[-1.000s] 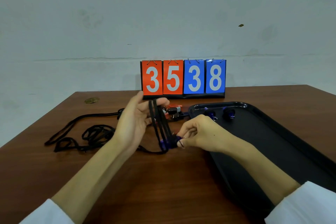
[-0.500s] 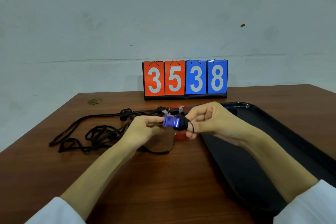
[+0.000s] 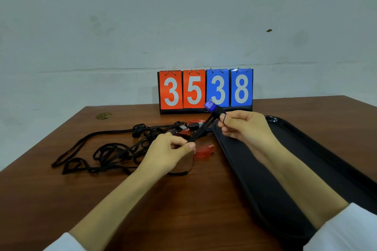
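Above the near left corner of the black tray (image 3: pixel 306 149), the right hand (image 3: pixel 243 126) grips the wound black cord just below a blue whistle (image 3: pixel 210 105). The whistle is now raised in front of the base of the scoreboard (image 3: pixel 206 89), which reads 3538. Half a second ago it sat lower, between the two hands, which were close together. The hands are now apart. The left hand (image 3: pixel 169 152) is nearer and to the left, low over the surface (image 3: pixel 61 199). It pinches the black cord (image 3: pixel 201 131) between thumb and fingers. The cord runs taut and slanted from the left hand up to the whistle. A red whistle (image 3: pixel 204 151) lies on the surface just right of the left thumb and is now more fully exposed. A tangle of black lanyards (image 3: pixel 110 154) lies to the left, in the same place as before.
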The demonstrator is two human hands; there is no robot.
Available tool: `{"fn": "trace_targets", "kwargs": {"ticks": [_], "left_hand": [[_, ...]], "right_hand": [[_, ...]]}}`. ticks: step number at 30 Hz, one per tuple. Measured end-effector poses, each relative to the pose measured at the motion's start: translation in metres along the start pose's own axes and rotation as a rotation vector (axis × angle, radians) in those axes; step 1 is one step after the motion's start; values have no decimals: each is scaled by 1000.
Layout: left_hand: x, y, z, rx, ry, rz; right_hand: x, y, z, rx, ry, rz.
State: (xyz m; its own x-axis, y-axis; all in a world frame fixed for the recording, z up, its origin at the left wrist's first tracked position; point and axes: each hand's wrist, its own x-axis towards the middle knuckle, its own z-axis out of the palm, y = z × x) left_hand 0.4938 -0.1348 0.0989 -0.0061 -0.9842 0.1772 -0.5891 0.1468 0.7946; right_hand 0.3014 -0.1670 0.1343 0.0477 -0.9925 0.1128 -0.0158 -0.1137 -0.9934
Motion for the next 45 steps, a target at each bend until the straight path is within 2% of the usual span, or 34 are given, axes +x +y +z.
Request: {"fn": "trace_targets", "kwargs": {"ticks": [7,12,16,21,25,29,35,40,45], "left_hand": [[-1,1,0,46,-135,-18],[-1,2,-2,92,-15,130],[-6,7,1,42,-19,252],[-9,14,-3,-305,-63,282],[-12,17,-8,-426,-3,253],[-8,13,-15,-510,-20,151],[-3,8,-19,-729,21,130],[6,-3,-21,-495,-14,8],[8,-13,-12,-360,-2,5]], "right_hand": [[6,10,0,-199,168,-102],[9,17,0,-355,240,-158],[8,21,2,-500,277,-227],[2,21,11,-728,118,-265],[-4,20,16,-865,-106,-289],[-12,20,21,-829,-331,-281],[-20,18,27,-715,-478,-328],[-22,13,28,-602,-532,-337],[-21,7,24,-445,-540,-330]]}}
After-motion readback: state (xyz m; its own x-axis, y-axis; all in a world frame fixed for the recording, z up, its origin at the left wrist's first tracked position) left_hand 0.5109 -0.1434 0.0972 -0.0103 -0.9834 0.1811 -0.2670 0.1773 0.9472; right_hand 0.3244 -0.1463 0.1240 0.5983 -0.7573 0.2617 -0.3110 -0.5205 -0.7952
